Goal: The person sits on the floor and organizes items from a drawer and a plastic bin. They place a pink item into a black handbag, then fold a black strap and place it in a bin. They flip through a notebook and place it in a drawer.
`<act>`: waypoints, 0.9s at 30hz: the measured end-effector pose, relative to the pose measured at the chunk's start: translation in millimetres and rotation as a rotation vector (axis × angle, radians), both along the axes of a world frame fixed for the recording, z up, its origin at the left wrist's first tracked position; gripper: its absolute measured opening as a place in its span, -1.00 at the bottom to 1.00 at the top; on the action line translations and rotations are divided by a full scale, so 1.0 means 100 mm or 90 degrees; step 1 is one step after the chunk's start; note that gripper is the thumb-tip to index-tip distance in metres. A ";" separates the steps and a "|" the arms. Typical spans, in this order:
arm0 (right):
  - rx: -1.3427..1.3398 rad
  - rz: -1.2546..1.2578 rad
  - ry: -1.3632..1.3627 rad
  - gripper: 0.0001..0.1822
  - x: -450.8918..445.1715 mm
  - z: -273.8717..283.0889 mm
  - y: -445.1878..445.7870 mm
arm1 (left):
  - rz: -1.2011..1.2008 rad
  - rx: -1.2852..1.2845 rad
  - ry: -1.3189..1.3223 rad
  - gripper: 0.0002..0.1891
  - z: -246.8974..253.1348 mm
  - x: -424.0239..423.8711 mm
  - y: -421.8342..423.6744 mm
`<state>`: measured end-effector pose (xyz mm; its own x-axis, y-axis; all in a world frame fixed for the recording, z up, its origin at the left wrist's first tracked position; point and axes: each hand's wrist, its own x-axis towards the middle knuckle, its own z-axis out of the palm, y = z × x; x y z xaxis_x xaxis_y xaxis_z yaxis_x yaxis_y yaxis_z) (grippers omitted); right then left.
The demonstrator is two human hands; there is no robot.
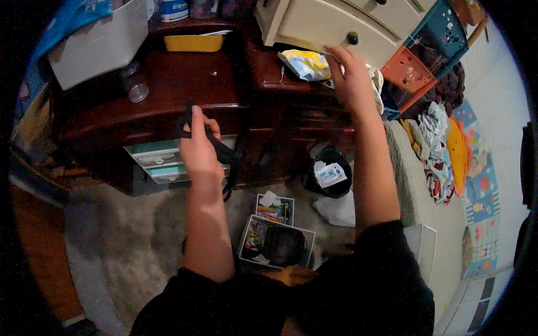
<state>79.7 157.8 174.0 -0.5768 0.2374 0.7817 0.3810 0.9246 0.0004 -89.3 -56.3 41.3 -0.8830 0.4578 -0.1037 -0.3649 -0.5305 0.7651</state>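
Observation:
My left hand (199,145) is closed around a black strap-like item (227,155), which loops above the fist and trails down behind the wrist. It hovers before the front edge of a dark red-brown wooden desk (185,80). My right hand (349,77) reaches over the desk's right part, fingers slightly parted and seemingly holding nothing. Just left of its fingers lies a white, blue and yellow soft packet (307,64); whether they touch it I cannot tell. A pale cloth (375,86) is partly hidden behind that hand.
On the desk stand a yellow tray (193,43), a clear jar (138,89), a white bin (98,50) and a cream drawer unit (319,25). Below are a black trash bin (330,185) and filled boxes (275,210) on the floor. Clothes (439,155) lie on the bed (424,201) at right.

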 end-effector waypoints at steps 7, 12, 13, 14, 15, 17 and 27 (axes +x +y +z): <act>0.087 0.007 -0.049 -0.79 -0.45 0.15 -0.41 | 0.029 0.037 -0.005 -0.67 -0.05 -0.09 -0.04; -0.167 0.086 -0.130 -0.67 -0.95 -0.34 -1.25 | 0.075 0.044 -0.043 -0.66 -0.06 -0.09 -0.02; -0.206 0.082 -0.133 -0.63 -1.07 -0.50 -1.32 | 0.080 0.053 -0.053 -0.66 -0.05 -0.11 -0.03; -0.231 0.057 -0.138 -0.60 -1.19 -0.62 -1.33 | 0.085 0.062 -0.066 -0.66 -0.05 -0.13 -0.05; -0.257 0.030 -0.145 -0.57 -1.28 -0.70 -1.31 | 0.084 0.061 -0.073 -0.67 -0.04 -0.13 -0.06; -0.304 -0.097 -0.207 -0.58 -1.45 -0.78 -1.21 | 0.093 0.058 -0.083 -0.68 0.03 -0.14 -0.09; -0.315 0.041 -0.053 -0.60 -1.43 -0.93 -1.24 | -0.027 0.132 -0.158 -0.69 0.03 -0.33 -0.28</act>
<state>-63.4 33.6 81.5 -0.6576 0.5302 0.5352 0.3406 0.8429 -0.4165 -122.0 -83.9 44.6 -0.8220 0.5281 -0.2131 -0.5518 -0.6462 0.5272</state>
